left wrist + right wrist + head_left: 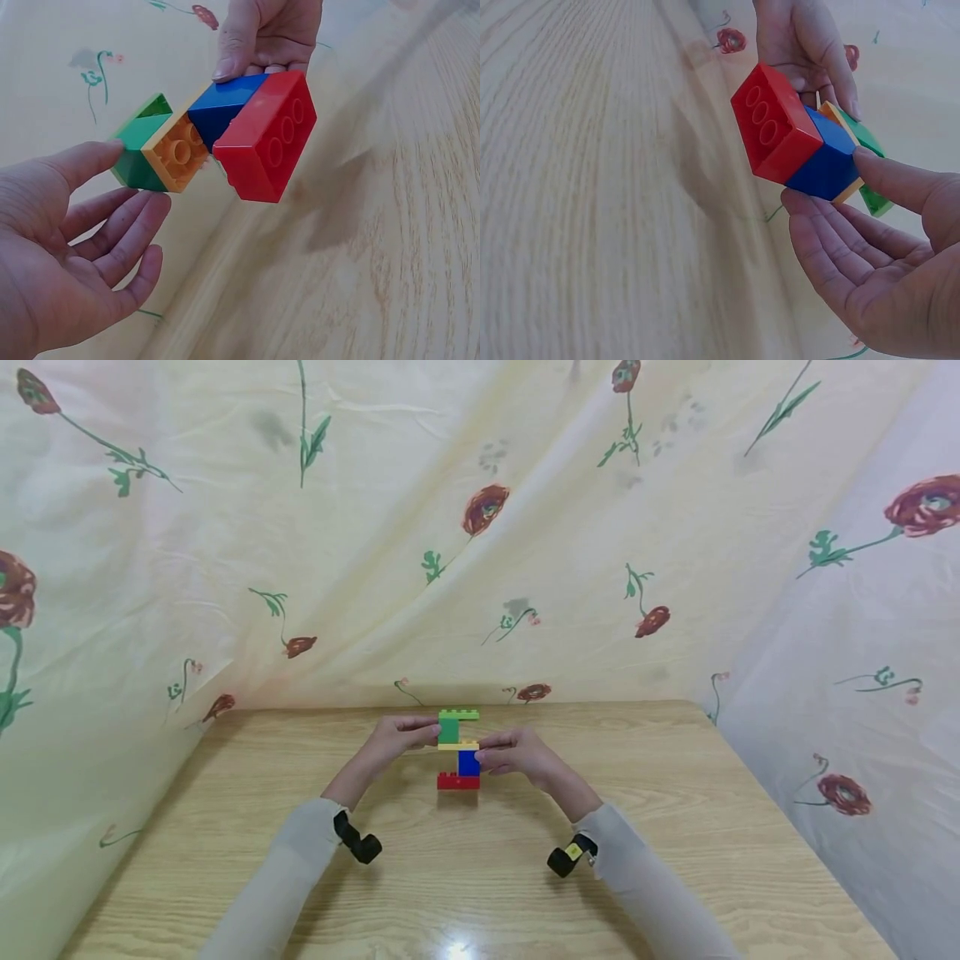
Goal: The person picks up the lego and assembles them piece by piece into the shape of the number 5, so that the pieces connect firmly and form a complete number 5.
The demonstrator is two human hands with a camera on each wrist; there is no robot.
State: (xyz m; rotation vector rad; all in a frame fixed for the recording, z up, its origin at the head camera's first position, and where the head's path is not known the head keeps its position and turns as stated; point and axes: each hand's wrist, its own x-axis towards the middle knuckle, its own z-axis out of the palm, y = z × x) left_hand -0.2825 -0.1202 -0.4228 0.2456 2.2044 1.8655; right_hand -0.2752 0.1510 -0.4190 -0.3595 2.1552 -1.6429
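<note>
Both hands hold up one zigzag stack of toy building bricks. In the head view a red brick [457, 782] forms its bottom, with a blue brick [468, 763] on the red one's right end. Above come a thin yellow-orange brick [447, 747], a green brick [448, 732] at left and a light green brick [467, 716] on top. My left hand [393, 739] pinches the green brick between thumb and fingers. From the other side, my right hand [528, 756] pinches the blue brick. The red brick's hollow underside [283, 142] shows in the left wrist view.
Below the stack lies a wood-grain table [465, 885], where shadows of the hands fall. A pale cloth [375, 527] printed with red flowers hangs behind the table and along its sides. Each wrist wears a black camera mount [365, 848].
</note>
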